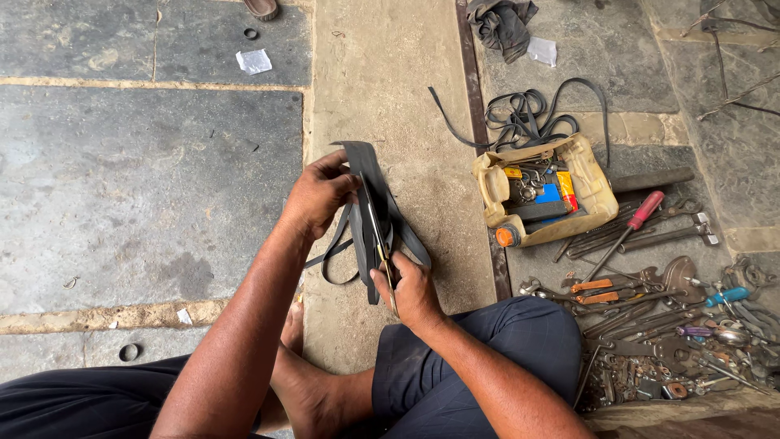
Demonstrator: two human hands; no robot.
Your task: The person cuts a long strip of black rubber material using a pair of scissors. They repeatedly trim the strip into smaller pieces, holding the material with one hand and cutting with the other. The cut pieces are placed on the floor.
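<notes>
My left hand (318, 197) pinches the upper end of a flat black rubber strip (367, 175), likely a cut inner tube, held up in front of me. Its loose ends loop down and to the left (335, 258). My right hand (413, 291) grips a pair of scissors (379, 236) whose thin blades run up along the strip. Both hands are above the stone floor, just ahead of my bare foot (294, 325) and my knees in dark trousers.
A cut-open yellowish plastic can (587, 180) holds small tools and boxes at the right. Beyond it lie black rubber bands (526, 120) and a dark rag (502, 24). A red-handled screwdriver (632, 228), spanners and several other tools (674, 325) spread at the lower right.
</notes>
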